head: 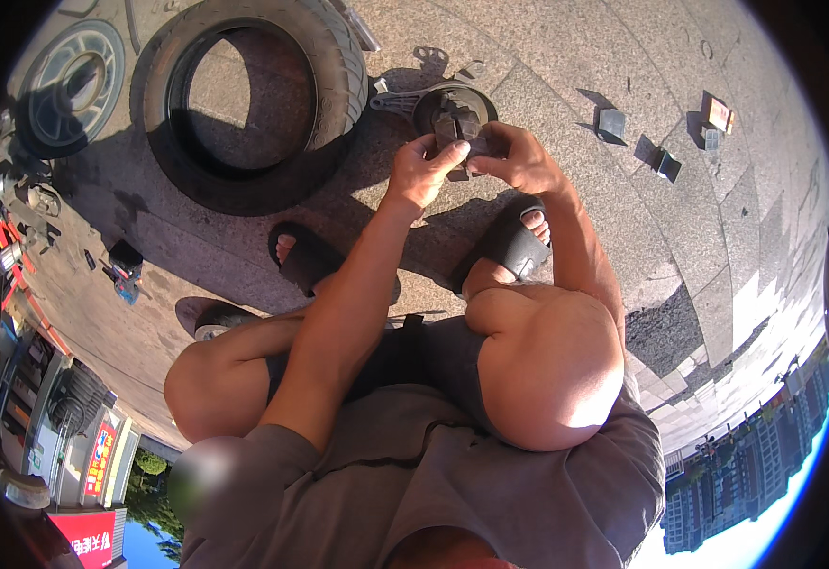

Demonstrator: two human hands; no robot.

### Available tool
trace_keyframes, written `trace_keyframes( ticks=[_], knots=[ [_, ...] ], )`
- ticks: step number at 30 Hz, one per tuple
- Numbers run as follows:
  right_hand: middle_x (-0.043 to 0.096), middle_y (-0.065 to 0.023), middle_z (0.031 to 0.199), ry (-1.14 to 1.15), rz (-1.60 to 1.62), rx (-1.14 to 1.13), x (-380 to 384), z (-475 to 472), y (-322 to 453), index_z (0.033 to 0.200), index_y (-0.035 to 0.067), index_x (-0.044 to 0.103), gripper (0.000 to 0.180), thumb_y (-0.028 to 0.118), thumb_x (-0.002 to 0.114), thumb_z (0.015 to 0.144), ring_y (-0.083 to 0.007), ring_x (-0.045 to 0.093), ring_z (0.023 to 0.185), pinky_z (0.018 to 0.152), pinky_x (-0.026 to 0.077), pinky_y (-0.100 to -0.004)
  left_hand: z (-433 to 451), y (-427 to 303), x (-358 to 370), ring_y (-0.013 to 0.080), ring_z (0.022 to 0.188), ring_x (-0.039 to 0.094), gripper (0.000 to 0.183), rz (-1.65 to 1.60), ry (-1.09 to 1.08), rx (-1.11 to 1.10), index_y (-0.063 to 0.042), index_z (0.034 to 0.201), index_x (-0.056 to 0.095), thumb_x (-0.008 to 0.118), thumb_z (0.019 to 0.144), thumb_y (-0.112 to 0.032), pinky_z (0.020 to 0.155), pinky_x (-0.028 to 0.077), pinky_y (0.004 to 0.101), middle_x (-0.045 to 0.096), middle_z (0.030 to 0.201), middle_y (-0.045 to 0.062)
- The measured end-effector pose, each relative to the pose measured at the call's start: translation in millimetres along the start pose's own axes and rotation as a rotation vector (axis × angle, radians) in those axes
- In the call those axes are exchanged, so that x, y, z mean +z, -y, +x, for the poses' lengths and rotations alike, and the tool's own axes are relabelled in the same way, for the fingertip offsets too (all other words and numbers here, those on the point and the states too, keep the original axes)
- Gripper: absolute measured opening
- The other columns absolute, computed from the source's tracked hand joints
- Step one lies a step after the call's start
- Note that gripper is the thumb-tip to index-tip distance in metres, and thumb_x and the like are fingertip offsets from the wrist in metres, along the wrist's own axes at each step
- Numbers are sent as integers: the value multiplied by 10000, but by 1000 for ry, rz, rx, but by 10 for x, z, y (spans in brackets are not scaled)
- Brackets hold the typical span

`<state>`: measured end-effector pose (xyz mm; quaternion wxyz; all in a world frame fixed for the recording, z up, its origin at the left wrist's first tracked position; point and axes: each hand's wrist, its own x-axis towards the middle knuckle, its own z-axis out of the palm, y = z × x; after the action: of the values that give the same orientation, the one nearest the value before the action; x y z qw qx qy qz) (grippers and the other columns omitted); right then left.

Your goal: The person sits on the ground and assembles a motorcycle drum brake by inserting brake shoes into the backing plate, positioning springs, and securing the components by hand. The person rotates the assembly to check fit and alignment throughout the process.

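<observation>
In front of my feet, my left hand pinches a dark, grimy metal part between thumb and fingers. My right hand grips the same cluster from the other side, its thumb and fingertips close together. A dark slot runs between two blocky sections of the part; the fingers hide its lower edges. Just beyond, and partly behind it, a round drum-brake plate lies on the paving. A pale metal arm extends left from that plate.
A scooter tyre lies left of the hands, with a spoked wheel farther left. A blue cordless power tool rests on the paving at lower left. Small dark blocks and an orange-and-white box sit to the right.
</observation>
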<state>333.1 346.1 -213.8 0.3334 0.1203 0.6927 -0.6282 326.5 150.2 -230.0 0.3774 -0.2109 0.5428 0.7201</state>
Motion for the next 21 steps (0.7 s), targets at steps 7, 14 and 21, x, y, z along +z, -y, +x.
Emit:
trace_keyframes(
  ticks=[7, 14, 21],
  knots=[
    [689, -104, 888, -6, 44, -25, -8, 24, -55, 1076, -53, 632, 437, 217, 793, 773, -161, 642, 820, 741, 508, -304, -5, -16, -27, 95, 827, 609, 323, -93, 19, -58, 15, 1052, 663, 751, 839, -212, 749, 477, 258, 674, 942, 43],
    [666, -71, 920, 77, 211, 52, -35, -41, 4, 1087, -47, 630, 418, 223, 774, 803, -155, 610, 852, 802, 486, -303, -36, -84, -56, 113, 849, 626, 313, -137, 72, -90, 13, 1060, 650, 749, 838, -185, 785, 483, 268, 673, 966, 54],
    [644, -81, 1028, 190, 622, 91, -105, -108, -181, 1159, -68, 581, 497, 224, 778, 809, -168, 598, 937, 866, 481, -319, -60, -148, -50, 120, 847, 632, 327, -219, 113, -117, 19, 1063, 639, 751, 837, -189, 784, 493, 272, 673, 957, 56]
  ],
)
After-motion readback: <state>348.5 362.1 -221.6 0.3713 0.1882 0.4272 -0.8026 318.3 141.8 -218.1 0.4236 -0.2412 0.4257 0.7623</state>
